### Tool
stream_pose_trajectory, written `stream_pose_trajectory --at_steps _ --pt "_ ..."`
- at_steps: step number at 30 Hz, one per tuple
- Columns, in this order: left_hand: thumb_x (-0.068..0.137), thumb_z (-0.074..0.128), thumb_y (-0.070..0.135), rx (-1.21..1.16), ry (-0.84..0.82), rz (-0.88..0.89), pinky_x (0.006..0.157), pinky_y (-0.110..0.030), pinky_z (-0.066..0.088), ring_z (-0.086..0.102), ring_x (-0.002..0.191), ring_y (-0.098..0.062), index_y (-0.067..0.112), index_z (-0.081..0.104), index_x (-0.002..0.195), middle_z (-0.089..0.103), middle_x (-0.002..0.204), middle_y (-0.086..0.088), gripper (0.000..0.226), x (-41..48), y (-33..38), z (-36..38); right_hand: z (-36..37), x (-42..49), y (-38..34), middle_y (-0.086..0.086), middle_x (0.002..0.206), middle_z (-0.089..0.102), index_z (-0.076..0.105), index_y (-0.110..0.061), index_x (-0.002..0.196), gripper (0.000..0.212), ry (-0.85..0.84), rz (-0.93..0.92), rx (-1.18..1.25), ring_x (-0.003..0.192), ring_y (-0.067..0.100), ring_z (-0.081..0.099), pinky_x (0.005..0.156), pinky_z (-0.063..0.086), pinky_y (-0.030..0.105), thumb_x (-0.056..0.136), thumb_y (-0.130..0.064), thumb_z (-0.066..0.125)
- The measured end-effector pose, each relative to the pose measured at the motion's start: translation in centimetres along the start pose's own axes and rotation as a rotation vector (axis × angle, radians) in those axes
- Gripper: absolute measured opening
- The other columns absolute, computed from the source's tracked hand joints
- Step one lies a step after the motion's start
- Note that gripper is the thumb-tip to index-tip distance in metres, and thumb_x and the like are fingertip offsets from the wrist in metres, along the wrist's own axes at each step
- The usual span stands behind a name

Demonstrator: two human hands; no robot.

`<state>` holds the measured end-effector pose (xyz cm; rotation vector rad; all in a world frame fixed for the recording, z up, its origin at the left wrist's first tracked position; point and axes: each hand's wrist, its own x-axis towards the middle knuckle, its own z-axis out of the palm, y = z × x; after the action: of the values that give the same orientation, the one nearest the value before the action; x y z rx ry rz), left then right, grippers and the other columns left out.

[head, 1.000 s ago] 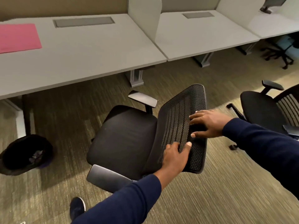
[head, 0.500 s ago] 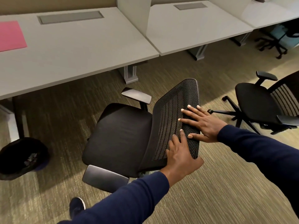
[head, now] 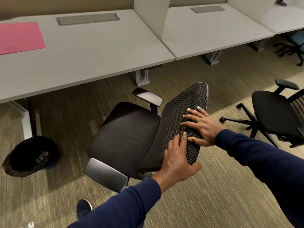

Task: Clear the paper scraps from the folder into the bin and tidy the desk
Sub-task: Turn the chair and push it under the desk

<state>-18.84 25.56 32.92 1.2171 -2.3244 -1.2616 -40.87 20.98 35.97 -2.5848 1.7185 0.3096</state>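
We see our own two arms in long dark navy sleeves, snug knit fabric, plain and unmarked. The left sleeve (head: 125,206) ends in a close cuff at the wrist; the right sleeve (head: 256,152) does too. Down at seven o'clock, the toe of a navy shoe (head: 84,208) with a pale sole edge.

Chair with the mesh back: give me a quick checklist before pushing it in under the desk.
1. Both hands on chair backrest: left hand and right hand flat on mesh: ok.
2. Firm grip on the backrest: cannot tell.
3. Floor between chair and desk free: ok.
4. Bin clear of the path, off to the left: ok.
5. Pink folder closed, flat on desk: ok.
6. Scraps all binned: cannot tell.
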Motion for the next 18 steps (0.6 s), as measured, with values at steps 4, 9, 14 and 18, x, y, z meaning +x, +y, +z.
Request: stream_pose_trajectory --at_steps 4,9,14,18 --pt "0.071 0.062 0.058 -0.007 0.025 0.003 0.117 -0.047 0.029 0.018 0.145 -0.021 0.023 0.007 0.16 0.017 0.157 0.001 0.11 0.5 -1.8 -2.8 -0.4 3.0 -1.2 0.005 0.145 0.055 0.06 -0.026 0.135 0.075 0.065 -0.004 0.044 0.149 0.032 0.03 0.119 0.013 0.063 0.086 -0.075 0.031" --pt "0.068 0.06 0.059 -0.005 0.007 0.004 0.117 -0.045 0.032 0.023 0.143 -0.018 0.019 0.013 0.159 0.023 0.153 0.003 0.111 1.2 -4.8 -6.8 -0.5 6.9 -2.9 0.002 0.14 0.059 0.063 -0.027 0.131 0.071 0.126 0.021 0.05 0.146 0.03 0.036 0.12 0.012 0.063 0.087 -0.074 0.033" --pt "0.067 0.066 0.054 -0.005 -0.011 0.018 0.115 -0.045 0.036 0.027 0.14 -0.018 0.021 0.017 0.158 0.027 0.151 0.003 0.109 1.7 -8.2 -11.5 -1.3 10.8 -5.4 -0.002 0.137 0.061 0.064 -0.029 0.128 0.073 0.156 0.088 0.066 0.144 0.026 0.039 0.119 0.012 0.062 0.086 -0.077 0.029" --pt "0.064 0.067 0.054 0.008 -0.044 0.006 0.116 -0.04 0.036 0.027 0.139 -0.014 0.02 0.019 0.159 0.031 0.149 0.006 0.112 1.5 -10.9 -14.9 -1.6 13.3 -7.9 -0.004 0.134 0.063 0.066 -0.029 0.125 0.073 0.196 0.114 0.1 0.142 0.024 0.042 0.119 0.012 0.062 0.084 -0.078 0.032"
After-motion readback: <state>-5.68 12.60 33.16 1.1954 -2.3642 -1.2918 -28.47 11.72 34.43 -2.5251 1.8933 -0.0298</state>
